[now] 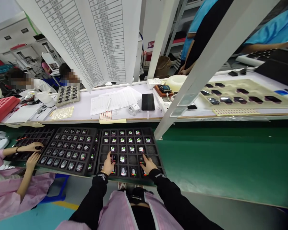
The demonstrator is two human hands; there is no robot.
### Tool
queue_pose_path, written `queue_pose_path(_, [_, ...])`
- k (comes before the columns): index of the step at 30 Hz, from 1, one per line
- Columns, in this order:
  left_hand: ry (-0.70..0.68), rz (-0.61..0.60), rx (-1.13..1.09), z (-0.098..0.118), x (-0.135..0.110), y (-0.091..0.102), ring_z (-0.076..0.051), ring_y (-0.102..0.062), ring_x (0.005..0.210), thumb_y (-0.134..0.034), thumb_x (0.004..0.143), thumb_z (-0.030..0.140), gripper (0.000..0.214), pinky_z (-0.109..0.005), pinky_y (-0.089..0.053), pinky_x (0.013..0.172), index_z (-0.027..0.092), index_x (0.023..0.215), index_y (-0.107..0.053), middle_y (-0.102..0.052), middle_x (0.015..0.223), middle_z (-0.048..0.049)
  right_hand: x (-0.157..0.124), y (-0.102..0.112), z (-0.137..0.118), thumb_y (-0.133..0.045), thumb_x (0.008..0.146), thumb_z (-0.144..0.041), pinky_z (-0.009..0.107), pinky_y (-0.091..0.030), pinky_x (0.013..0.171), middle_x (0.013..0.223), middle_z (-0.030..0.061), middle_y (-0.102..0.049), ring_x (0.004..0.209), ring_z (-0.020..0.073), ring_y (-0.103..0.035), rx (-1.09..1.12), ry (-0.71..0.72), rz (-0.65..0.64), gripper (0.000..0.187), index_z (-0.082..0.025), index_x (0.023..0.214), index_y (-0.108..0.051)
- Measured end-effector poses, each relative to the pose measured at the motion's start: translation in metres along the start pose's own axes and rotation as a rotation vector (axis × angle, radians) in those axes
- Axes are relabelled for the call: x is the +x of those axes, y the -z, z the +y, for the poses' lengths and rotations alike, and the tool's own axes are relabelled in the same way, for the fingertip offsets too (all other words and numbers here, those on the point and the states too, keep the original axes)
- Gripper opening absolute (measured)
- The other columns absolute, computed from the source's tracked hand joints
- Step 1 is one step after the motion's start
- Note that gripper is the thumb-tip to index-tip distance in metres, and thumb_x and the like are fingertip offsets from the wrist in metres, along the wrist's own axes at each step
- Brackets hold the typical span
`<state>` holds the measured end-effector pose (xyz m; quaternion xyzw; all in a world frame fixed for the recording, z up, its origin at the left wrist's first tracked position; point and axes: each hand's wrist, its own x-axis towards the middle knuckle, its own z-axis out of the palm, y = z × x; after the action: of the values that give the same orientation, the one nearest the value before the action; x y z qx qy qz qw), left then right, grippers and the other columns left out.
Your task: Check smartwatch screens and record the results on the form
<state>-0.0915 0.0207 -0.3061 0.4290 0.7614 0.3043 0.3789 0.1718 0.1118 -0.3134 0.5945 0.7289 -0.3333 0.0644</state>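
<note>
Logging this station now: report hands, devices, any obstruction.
Left hand fingers at one device, black tray. Right hand fingers at another device, same tray. Co-worker's hands apart, farther left; no obstruction visible.

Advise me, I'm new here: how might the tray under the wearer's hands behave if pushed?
The tray probably won't tip, being broad and flat. Bearing many devices, it may feel heavy. Its pockets should limit their sliding.

Dark watch-like devices [123,149] (many faces green-and-white) sit in rows; their gridded tray [150,149] is black.

A white shelf [83,110] runs above a green worktop [220,156].
</note>
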Motion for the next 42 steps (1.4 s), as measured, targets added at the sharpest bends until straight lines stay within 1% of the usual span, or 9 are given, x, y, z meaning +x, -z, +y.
queue_pose_path(2, [-0.003, -0.001, -0.055, -0.002, -0.002, -0.002, -0.014, -0.064, 0.094, -0.051, 0.077, 0.000, 0.080, -0.029, -0.047, 0.093, 0.016, 0.146, -0.014, -0.065, 0.107, -0.0094, 0.001, 0.001, 0.005, -0.051, 0.089, -0.025, 0.030, -0.043, 0.091, 0.121, 0.0178, -0.051, 0.101, 0.0224, -0.060, 0.039, -0.010, 0.042, 0.060, -0.010, 0.144, -0.034])
queue_pose_path(5, [0.000, 0.024, -0.129, -0.006, -0.005, -0.007, -0.012, -0.063, 0.098, -0.048, 0.078, 0.001, 0.080, -0.030, -0.046, 0.097, 0.020, 0.147, -0.011, -0.059, 0.119, -0.0107, 0.002, 0.004, 0.018, -0.051, 0.088, -0.022, 0.028, -0.041, 0.094, 0.114, 0.0153, -0.057, 0.102, 0.0194, -0.060, 0.111, 0.024, 0.108, 0.050, -0.008, 0.136, -0.046])
queue_pose_path(11, [-0.011, 0.135, -0.051, -0.017, -0.008, -0.016, -0.017, -0.060, 0.104, -0.051, 0.076, 0.006, 0.071, -0.032, -0.048, 0.098, 0.016, 0.142, -0.029, -0.045, 0.130, -0.0156, 0.001, 0.008, 0.060, -0.051, 0.081, -0.024, 0.031, -0.045, 0.093, 0.097, 0.0090, -0.067, 0.099, 0.0208, -0.061, 0.195, 0.020, 0.217, 0.036, -0.013, 0.113, -0.064])
queue_pose_path(18, [-0.073, 0.258, 0.112, -0.012, -0.015, -0.025, -0.026, -0.044, 0.127, -0.055, 0.072, 0.012, 0.065, -0.040, -0.035, 0.110, 0.012, 0.135, -0.041, -0.049, 0.132, -0.0159, -0.006, 0.001, 0.103, -0.050, 0.076, -0.025, 0.031, -0.051, 0.082, 0.092, 0.0076, -0.069, 0.090, 0.0208, -0.065, 0.340, -0.027, 0.252, 0.033, -0.014, 0.101, -0.068])
queue_pose_path(22, [-0.085, 0.396, 0.185, -0.012, -0.030, -0.021, -0.026, -0.044, 0.126, -0.052, 0.076, 0.016, 0.055, -0.043, -0.034, 0.110, 0.011, 0.131, -0.045, -0.050, 0.128, -0.0167, -0.009, -0.001, 0.102, -0.045, 0.078, -0.026, 0.030, -0.052, 0.078, 0.096, 0.0099, -0.068, 0.083, 0.0193, -0.066, 0.366, -0.068, 0.281, 0.038, -0.012, 0.106, -0.067])
queue_pose_path(26, [0.032, 0.554, 0.204, -0.027, -0.057, -0.007, -0.027, -0.048, 0.120, -0.050, 0.078, 0.019, 0.049, -0.045, -0.038, 0.105, 0.012, 0.126, -0.049, -0.054, 0.121, -0.0164, -0.010, 0.008, 0.095, -0.040, 0.084, -0.026, 0.030, -0.052, 0.077, 0.093, 0.0086, -0.069, 0.079, 0.0189, -0.067, 0.315, -0.133, 0.215, 0.039, -0.014, 0.110, -0.067])
queue_pose_path(32, [0.216, 0.651, 0.137, -0.053, -0.114, 0.008, -0.028, -0.049, 0.117, -0.049, 0.078, 0.022, 0.045, -0.046, -0.039, 0.102, 0.015, 0.123, -0.050, -0.056, 0.118, -0.0143, -0.007, 0.024, 0.088, -0.040, 0.086, -0.021, 0.030, -0.048, 0.084, 0.100, 0.0092, -0.070, 0.096, 0.0229, -0.065, 0.076, -0.124, 0.158, 0.035, -0.015, 0.104, -0.070])
queue_pose_path(37, [0.313, 0.720, 0.051, -0.052, -0.148, -0.006, -0.025, -0.048, 0.117, -0.046, 0.079, 0.023, 0.045, -0.041, -0.043, 0.099, 0.015, 0.123, -0.050, -0.054, 0.120, -0.0136, 0.002, 0.025, 0.093, -0.041, 0.085, -0.017, 0.029, -0.048, 0.079, 0.095, 0.0082, -0.072, 0.091, 0.0229, -0.067, -0.017, -0.081, 0.111, 0.033, -0.016, 0.098, -0.071])
queue_pose_path(42, [0.347, 0.682, -0.014, -0.040, -0.164, -0.026, -0.024, -0.048, 0.116, -0.044, 0.081, 0.023, 0.044, -0.038, -0.045, 0.095, 0.016, 0.124, -0.051, -0.052, 0.122, -0.0137, 0.006, 0.027, 0.098, -0.040, 0.084, -0.015, 0.030, -0.048, 0.080, 0.097, 0.0093, -0.071, 0.091, 0.0234, -0.066, -0.034, -0.041, 0.080, 0.033, -0.015, 0.095, -0.072])
